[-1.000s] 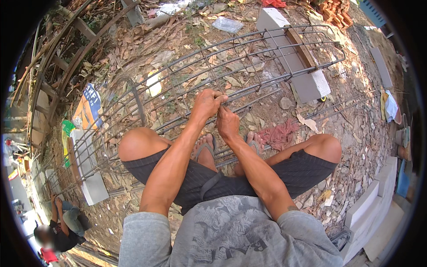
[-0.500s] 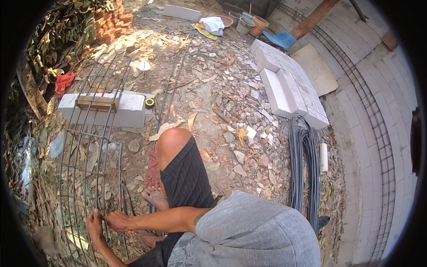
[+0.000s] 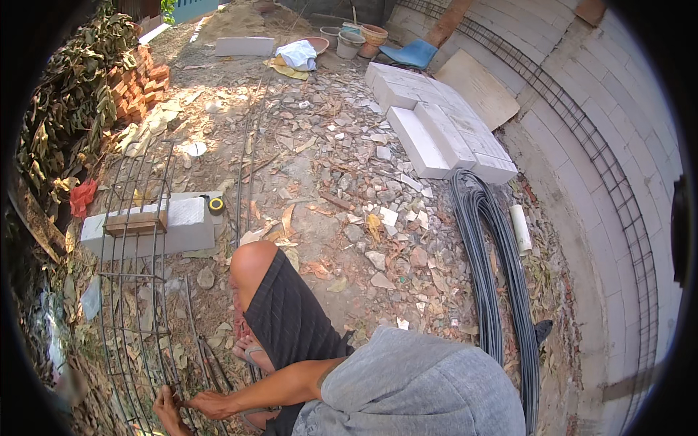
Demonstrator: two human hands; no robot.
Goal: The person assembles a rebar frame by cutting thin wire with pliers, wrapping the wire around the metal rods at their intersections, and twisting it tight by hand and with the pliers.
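A long cage of thin steel rebar (image 3: 132,312) stretches away from me on the left, its far part propped on a wooden piece (image 3: 135,224) atop a white block (image 3: 190,221). At its near end, my left hand (image 3: 169,413) is closed around the cage's right-hand bars. Right beside it, my right hand (image 3: 211,404) has its fingers pinched together against the same bars. What sits between those fingers is too small to make out. A black and yellow tape measure (image 3: 215,206) rests by the white block's right end.
Loose rebar rods (image 3: 200,349) lie right of the cage. A looped bundle of dark rods (image 3: 476,240) extends along my right, before stacked white blocks (image 3: 436,123). Rubble and dry leaves cover the ground. Buckets (image 3: 350,45) stand far off; another rebar cage (image 3: 582,131) leans along the wall.
The view has tilted up and turned right, so the scene sits lower and further left. Both hands remain close together at the cage's bars, slightly further right relative to it.
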